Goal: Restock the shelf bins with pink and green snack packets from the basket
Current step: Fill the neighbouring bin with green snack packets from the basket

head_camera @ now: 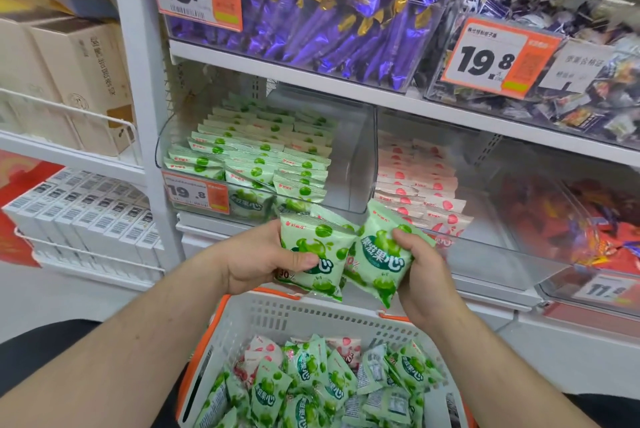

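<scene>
The left hand (258, 256) grips a small stack of green packets (317, 254), thumb curled across the front of the top one and fingers behind. The right hand (420, 266) pinches another green packet (379, 256) by its right edge, thumb on the front, the packet tilted and its left corner touching the left hand's stack. Both hands are raised above the basket (277, 315) and in front of the lower shelf. The basket is white with orange trim and sits low at the centre, between the person's forearms; it holds a loose heap of green packets with a few pink packets (261, 351) mixed in near its far side. Just behind the hands, a clear bin (360, 150) on the lower shelf holds green packets set upright in neat rows along its left and middle, with bare space at its right side. An orange price tag (195, 192) reading 19.8 is fixed to that bin's front left. The clear bin (491, 240) beside it on the right holds pink packets stacked in rows at its left side. On the shelf above, one bin is filled with purple wrappers (332, 22) and carries a tag reading 45.8; the bin to its right holds dark mixed sweets (588, 105) with a 19.8 tag. At far left, white racks hold beige cartons (69, 81) and rows of white boxes (86, 219).
</scene>
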Demonstrator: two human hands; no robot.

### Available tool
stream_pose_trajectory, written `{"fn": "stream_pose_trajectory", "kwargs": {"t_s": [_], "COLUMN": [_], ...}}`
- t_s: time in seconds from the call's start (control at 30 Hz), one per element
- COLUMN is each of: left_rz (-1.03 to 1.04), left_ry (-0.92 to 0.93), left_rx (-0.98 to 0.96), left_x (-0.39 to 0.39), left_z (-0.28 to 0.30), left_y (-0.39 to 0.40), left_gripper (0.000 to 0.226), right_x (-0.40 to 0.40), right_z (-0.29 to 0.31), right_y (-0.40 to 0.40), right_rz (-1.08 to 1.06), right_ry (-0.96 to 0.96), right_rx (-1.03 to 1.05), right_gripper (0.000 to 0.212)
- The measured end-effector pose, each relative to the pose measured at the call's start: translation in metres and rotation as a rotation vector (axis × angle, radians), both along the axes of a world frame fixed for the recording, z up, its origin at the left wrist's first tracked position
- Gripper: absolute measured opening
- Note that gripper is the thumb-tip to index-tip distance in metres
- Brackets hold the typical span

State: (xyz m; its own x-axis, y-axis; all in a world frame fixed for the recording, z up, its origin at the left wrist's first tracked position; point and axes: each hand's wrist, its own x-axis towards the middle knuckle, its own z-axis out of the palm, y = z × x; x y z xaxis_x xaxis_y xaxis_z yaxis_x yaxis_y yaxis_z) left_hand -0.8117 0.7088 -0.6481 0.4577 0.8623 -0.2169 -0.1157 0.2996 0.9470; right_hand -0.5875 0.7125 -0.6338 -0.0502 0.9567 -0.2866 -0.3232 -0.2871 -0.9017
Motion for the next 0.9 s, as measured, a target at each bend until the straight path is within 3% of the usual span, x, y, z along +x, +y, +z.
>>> {"fn": "stream_pose_trajectory", "kwargs": {"t_s": [0.13,0.27,0.37,0.57,0.73,0.9], "left_rz": [-0.009,-0.041,-0.082,-0.141,-0.047,-0.011], "left_ry": [-0.046,-0.097,-0.098,-0.012,-0.014,-0.053], "left_rx": [-0.009,-0.007,-0.001,0.023,0.009,0.014], "left_x": [0.001,0.005,0.007,0.008,0.015,0.016], "left_z": [0.000,0.003,0.005,0.009,0.008,0.011], "left_y": [-0.001,-0.004,-0.009,-0.013,-0.011,-0.010], "left_gripper": [0.074,0.084,0.093,0.088,0.068,0.093], "right_x": [-0.002,-0.008,-0.014,-0.019,-0.019,-0.020], "right_z": [0.007,0.010,0.009,0.016,0.017,0.018], "right_y": [-0.002,-0.004,-0.002,0.002,0.008,0.006], "right_rz": [0.058,0.173,0.197,0.254,0.315,0.400], "right_ry": [-0.203,-0.549,-0.709,-0.733,-0.704,-0.645], "right_rx": [0.113,0.268,0.331,0.243,0.207,0.254], "right_gripper": [0.010,0.002,0.015,0.032,0.041,0.039]}}
